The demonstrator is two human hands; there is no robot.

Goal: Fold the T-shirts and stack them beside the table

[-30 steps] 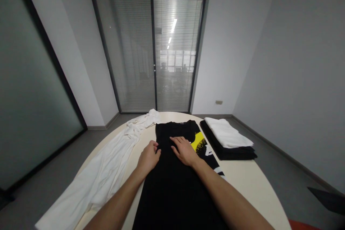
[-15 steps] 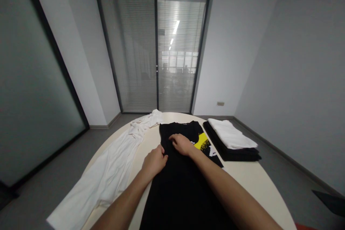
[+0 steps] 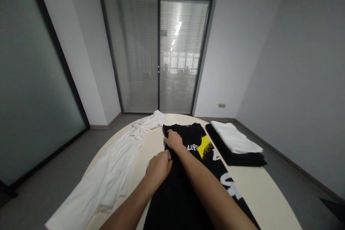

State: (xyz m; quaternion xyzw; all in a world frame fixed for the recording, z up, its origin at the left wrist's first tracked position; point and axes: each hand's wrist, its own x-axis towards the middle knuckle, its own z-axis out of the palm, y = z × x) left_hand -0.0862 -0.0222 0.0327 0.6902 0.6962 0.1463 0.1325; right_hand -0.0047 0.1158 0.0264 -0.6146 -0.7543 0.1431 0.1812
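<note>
A black T-shirt (image 3: 175,194) lies lengthwise on the pale round table, its neckline at the far end and a yellow patch and white lettering along its right side. My left hand (image 3: 160,166) is closed on the shirt's left edge, about midway up. Farther along that same edge, near the shoulder, my right hand (image 3: 174,141) has its fingers bent down around the cloth; its fingertips are partly hidden. My right forearm crosses over the front of the shirt.
To the left, a rumpled white garment (image 3: 113,169) stretches along the table (image 3: 269,194) and reaches its edge. At the right sits a folded stack, with a white garment (image 3: 235,138) on top of black ones (image 3: 242,160). A glass door (image 3: 159,54) stands beyond.
My right hand has moved left and away from me, from the shirt's middle to its left edge. More white lettering shows on the right side. My left hand stays at the edge.
</note>
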